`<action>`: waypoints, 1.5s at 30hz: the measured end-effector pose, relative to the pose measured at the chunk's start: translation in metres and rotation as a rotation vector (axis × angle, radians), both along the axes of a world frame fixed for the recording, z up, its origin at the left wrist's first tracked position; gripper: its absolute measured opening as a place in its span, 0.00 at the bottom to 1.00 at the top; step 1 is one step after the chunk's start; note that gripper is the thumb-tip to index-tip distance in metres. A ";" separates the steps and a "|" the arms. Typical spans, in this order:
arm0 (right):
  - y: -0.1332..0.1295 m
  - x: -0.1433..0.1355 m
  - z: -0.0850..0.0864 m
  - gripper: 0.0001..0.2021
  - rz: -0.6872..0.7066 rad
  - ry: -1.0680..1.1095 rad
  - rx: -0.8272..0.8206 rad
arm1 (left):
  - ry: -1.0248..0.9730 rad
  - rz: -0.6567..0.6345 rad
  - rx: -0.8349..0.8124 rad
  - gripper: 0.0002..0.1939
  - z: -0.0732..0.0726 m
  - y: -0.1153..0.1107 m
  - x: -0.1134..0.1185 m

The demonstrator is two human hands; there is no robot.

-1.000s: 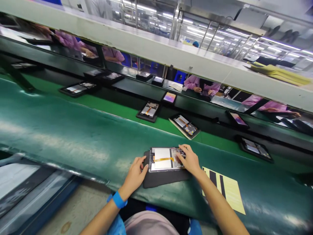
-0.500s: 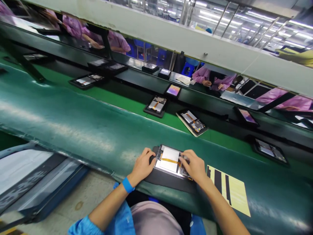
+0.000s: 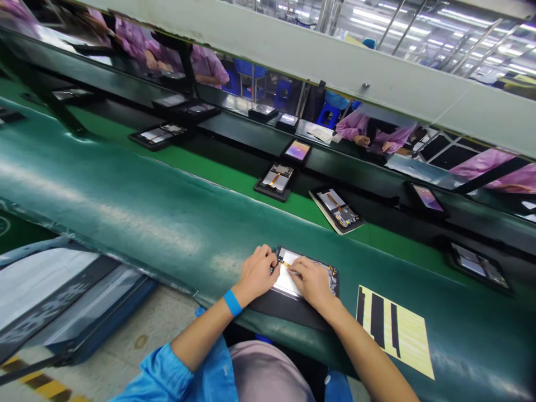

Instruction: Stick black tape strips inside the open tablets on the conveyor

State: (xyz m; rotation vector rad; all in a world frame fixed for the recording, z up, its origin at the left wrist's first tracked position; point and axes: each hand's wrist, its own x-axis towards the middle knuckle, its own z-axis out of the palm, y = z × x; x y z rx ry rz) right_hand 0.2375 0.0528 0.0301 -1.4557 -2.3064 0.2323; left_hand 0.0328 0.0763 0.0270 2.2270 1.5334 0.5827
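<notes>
An opened tablet (image 3: 288, 286) with a white battery area and circuit parts lies on a black mat (image 3: 288, 310) at the near edge of the green bench. My left hand (image 3: 258, 272) is at its left end, fingers bent and closed at the edge; what they pinch, if anything, is hidden. My right hand (image 3: 313, 282) reaches over the middle of the tablet, fingertips drawn together on the orange flex strip (image 3: 286, 264). Whether they grip the strip is too small to tell. Circuit parts show to the right of that hand.
A yellow sheet with black strips (image 3: 396, 329) lies right of the mat. Beyond, a green belt (image 3: 232, 180) carries several opened tablets, one of them angled (image 3: 338, 209). People in pink sleeves (image 3: 355, 127) sit across the line. A dark post (image 3: 54, 106) stands left.
My right hand has moved left from the tablet's right part to the orange strip, uncovering the circuit parts. My left hand stays at the left end, fingers more curled. The view has shifted slightly.
</notes>
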 end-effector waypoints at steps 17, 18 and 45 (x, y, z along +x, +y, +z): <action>-0.002 -0.007 -0.016 0.06 0.023 0.134 0.069 | 0.051 -0.191 0.132 0.12 -0.002 -0.010 -0.023; -0.003 -0.007 -0.016 0.06 0.028 0.121 0.079 | 0.061 -0.207 0.159 0.15 -0.004 -0.015 -0.026; -0.003 -0.003 -0.012 0.07 0.097 0.036 0.061 | 0.343 -0.251 0.257 0.22 -0.008 -0.035 -0.022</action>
